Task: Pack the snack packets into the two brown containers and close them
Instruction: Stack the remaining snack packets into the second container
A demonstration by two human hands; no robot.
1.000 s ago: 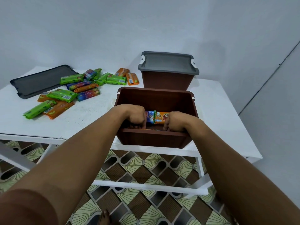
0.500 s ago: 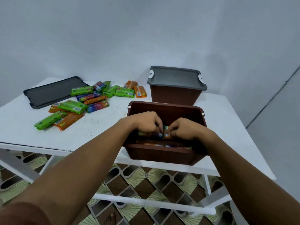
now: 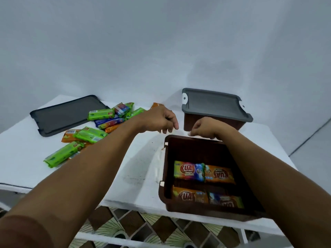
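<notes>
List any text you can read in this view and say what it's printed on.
"KUAT": multicolour packet in the open brown container.
"KUAT", upside down: orange packet beside it.
"KUAT", partly blurred: front orange packet.
Fourth packet: too blurred.
Packets on the table: print too small.

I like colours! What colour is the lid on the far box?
Grey, the lid with white clips, seen in the head view.

two brown containers on the bench (image 3: 139,169): one open (image 3: 202,151), one lidded (image 3: 215,122); two grey lids, one loose (image 3: 68,114), one fitted (image 3: 213,102). four snack packets inside the open container (image 3: 189,170), (image 3: 219,173), (image 3: 189,196), (image 3: 225,201). roughly a dozen loose packets heaped at left (image 3: 91,134), overlapping, exact count unclear.
</notes>
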